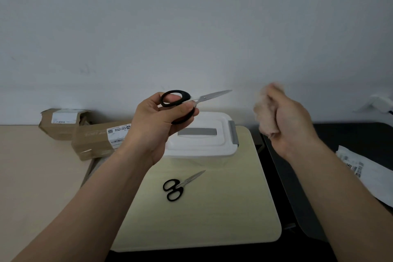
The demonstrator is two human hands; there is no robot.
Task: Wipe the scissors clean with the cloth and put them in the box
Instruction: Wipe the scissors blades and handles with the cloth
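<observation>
The left hand (153, 125) holds one pair of scissors (202, 98) with its fingers curled around the black handles. The closed blades point to the right, in the air above the white box (202, 140). The right hand (291, 121) is closed tightly around the crumpled pale cloth (265, 117), which is apart from the blades. To wipe well, I think the cloth should meet the blades near the pivot and slide toward the tip, along the flat sides and never against the edge, with the left hand holding the blades shut and steady. The box has its lid on, so it must be opened before anything goes in. Counting: two pairs of scissors, one held and the second pair (180, 185) lying on the small pale table (212, 219) just in front of the box; one cloth; one box; two cardboard parcels (95, 140) at the left; one white bag (365, 172) at the right.
</observation>
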